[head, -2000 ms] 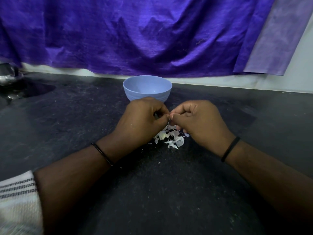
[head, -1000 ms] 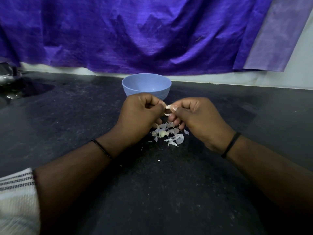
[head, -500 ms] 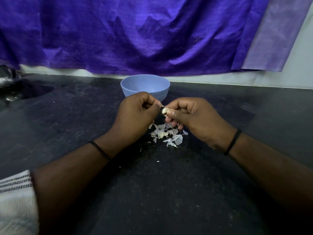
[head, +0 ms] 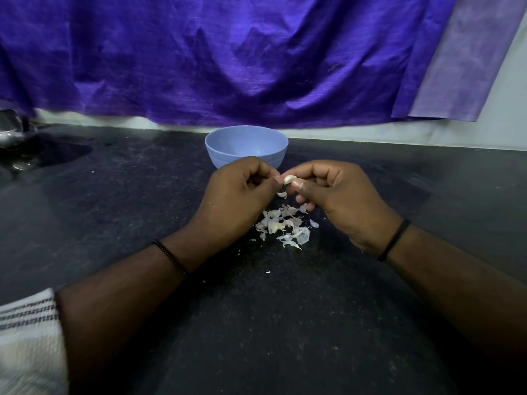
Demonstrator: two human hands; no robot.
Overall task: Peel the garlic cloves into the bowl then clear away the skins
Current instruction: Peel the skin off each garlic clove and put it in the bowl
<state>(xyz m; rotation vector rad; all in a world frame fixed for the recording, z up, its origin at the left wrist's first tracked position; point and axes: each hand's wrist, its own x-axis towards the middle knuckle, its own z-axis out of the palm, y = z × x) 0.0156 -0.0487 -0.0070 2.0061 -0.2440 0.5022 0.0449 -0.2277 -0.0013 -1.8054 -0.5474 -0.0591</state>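
A pale garlic clove (head: 288, 179) is pinched between the thumb and forefinger of my right hand (head: 336, 199). My left hand (head: 236, 199) has its fingers curled and its fingertips meet the clove; a bit of skin (head: 281, 194) hangs just below them. Both hands hover above a small pile of papery garlic skins (head: 285, 226) on the black counter (head: 256, 323). A light blue bowl (head: 247, 145) stands just beyond the hands; what I see of its inside shows no cloves.
A purple cloth (head: 228, 58) hangs along the back wall. A shiny metal vessel (head: 12, 129) sits at the far left edge of the counter. A striped sleeve (head: 28, 337) shows at the lower left.
Both hands have lifted a little from the skin pile. The clove now shows more bare and pale in my right fingertips, with a skin piece hanging under it.
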